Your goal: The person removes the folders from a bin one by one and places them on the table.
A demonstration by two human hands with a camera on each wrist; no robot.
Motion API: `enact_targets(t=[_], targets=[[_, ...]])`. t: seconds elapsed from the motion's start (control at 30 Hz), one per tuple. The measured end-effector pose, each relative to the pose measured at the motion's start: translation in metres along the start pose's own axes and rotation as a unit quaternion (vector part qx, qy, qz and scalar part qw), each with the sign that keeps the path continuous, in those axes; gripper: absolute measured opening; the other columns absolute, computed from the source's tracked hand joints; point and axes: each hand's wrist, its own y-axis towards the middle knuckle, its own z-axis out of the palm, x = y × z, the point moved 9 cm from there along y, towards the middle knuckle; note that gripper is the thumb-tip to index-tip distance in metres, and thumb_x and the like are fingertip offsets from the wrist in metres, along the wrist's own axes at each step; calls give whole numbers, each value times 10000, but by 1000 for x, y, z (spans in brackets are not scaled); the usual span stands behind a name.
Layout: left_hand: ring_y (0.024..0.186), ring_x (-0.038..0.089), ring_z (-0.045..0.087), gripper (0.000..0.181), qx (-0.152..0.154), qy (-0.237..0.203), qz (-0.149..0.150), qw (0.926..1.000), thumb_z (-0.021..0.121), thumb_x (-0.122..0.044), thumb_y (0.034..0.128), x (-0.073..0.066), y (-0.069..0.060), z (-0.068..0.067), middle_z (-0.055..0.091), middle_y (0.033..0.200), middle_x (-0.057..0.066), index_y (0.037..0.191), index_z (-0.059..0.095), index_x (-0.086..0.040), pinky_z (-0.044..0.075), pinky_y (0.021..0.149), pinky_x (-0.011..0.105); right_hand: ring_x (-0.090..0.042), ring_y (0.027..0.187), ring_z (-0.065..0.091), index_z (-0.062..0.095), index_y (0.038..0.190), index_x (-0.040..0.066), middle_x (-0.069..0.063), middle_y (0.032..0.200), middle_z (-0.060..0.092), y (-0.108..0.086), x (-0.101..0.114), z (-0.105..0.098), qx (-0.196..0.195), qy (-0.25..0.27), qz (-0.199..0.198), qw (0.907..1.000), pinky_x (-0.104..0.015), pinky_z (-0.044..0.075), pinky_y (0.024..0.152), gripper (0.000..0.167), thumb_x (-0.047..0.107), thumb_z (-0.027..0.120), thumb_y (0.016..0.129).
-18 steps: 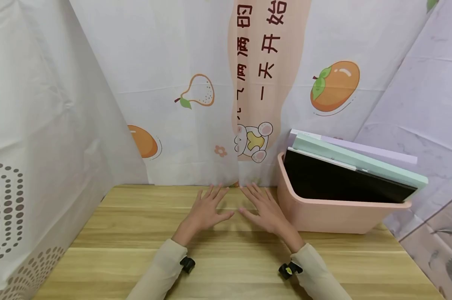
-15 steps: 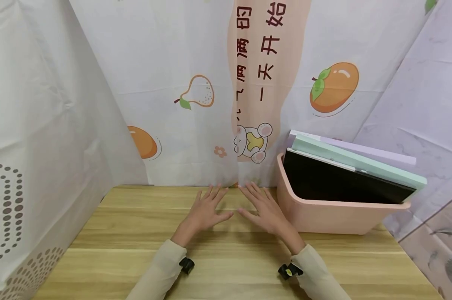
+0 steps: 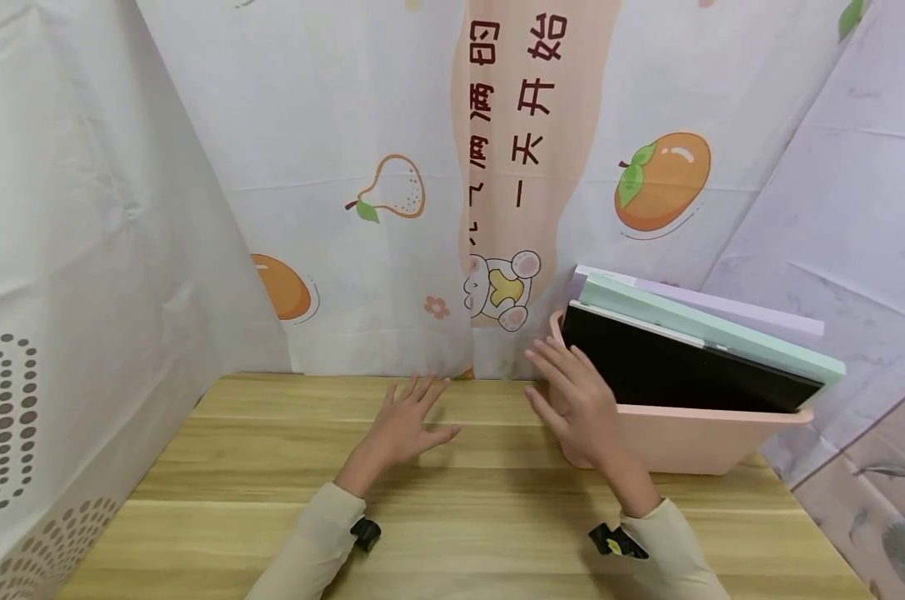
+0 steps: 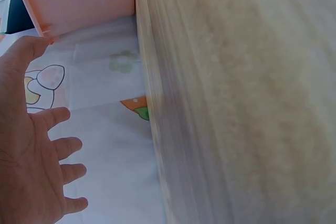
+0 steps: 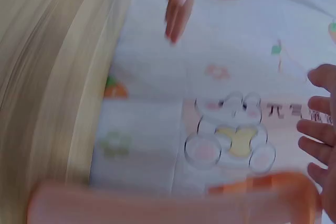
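Observation:
My left hand (image 3: 402,429) is spread over the wooden table (image 3: 287,467), fingers fairly straight and nothing in them. In the left wrist view the palm of that hand (image 4: 26,156) shows bare, its fingers apart. Raised in front of the left end of a pink bin (image 3: 692,437), my right hand (image 3: 578,404) covers part of its corner; whether it touches the bin cannot be told. Inside the bin lean a black flat panel-like thing (image 3: 670,358), a mint-green flat case (image 3: 722,327) and a lilac one (image 3: 767,310), all tilted. Their lower parts are hidden.
A white printed curtain (image 3: 347,275) hangs behind the table's back edge. More cloth (image 3: 107,250) hangs along the left side, and a pale purple sheet (image 3: 835,250) along the right. The bin stands at the back right of the table.
My right hand has moved right and lifted from the table's middle to the bin's left end. The left hand has barely shifted. The head view has tilted slightly.

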Motion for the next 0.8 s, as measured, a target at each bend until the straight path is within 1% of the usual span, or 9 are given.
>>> enact_targets(t=[0.07,0.13,0.23,0.3,0.4,0.5,0.6,0.7,0.8], targets=[[1538,430,249,819,-15,31,-2,10000,562,-638,952,2,0,0,296,1663,158,1604,333,-198,182,1186,730,-377,1204,646,727,1231,34,-179,1254,712,-3,-5,-13,-450,-164,-249,9985,-346,302,1249,445,404,561,1047],[1536,431,254,817,-31,85,-19,10000,567,-633,954,3,1,-1,300,1661,164,1604,333,-197,186,1184,731,-385,1104,679,761,1144,17,-182,1162,741,-6,-10,-23,-738,-295,-450,9958,-388,395,1183,383,348,609,1025],[1548,418,227,825,18,113,-82,9999,556,-643,955,5,-1,-2,270,1672,151,1615,308,-214,159,1201,719,-385,982,694,787,1044,10,-174,1058,759,-11,-18,-32,-950,-455,-638,9924,-482,498,1003,320,300,667,985],[1553,413,214,834,60,121,-117,9998,547,-656,954,6,-2,-2,253,1677,142,1621,290,-225,139,1212,710,-385,915,689,792,976,3,-173,994,758,-14,-22,-35,-1018,-531,-751,9905,-525,515,883,294,278,688,967],[1553,414,211,834,95,129,-129,9998,546,-653,957,6,-2,-1,247,1679,141,1626,275,-236,125,1218,705,-375,835,672,786,889,11,-163,900,744,-21,-28,-39,-1108,-641,-844,9882,-529,530,797,291,277,691,957],[1548,421,227,830,69,132,-97,9998,541,-656,956,6,-1,-1,266,1672,157,1623,283,-234,134,1213,709,-350,749,645,762,805,22,-147,806,716,-27,-31,-42,-1234,-700,-915,9856,-503,531,712,286,256,680,949],[1548,416,229,837,60,158,-87,9998,522,-678,953,4,0,-2,276,1670,159,1625,277,-243,137,1214,707,-304,650,596,722,721,40,-112,712,672,-32,-31,-46,-1428,-732,-998,9820,-456,502,606,328,251,648,960],[1543,420,243,835,7,206,-46,9998,519,-682,952,2,1,-4,288,1664,163,1622,286,-242,143,1215,704,-246,565,514,666,644,60,-71,628,597,-35,-28,-50,-1613,-714,-1113,9780,-387,424,521,393,263,614,977],[1546,413,237,838,-16,251,-19,9997,521,-680,955,-3,0,-9,257,1679,137,1628,265,-251,131,1225,692,-193,521,434,611,601,74,-40,586,524,-38,-26,-53,-1713,-672,-1212,9754,-323,348,476,416,259,594,973]])
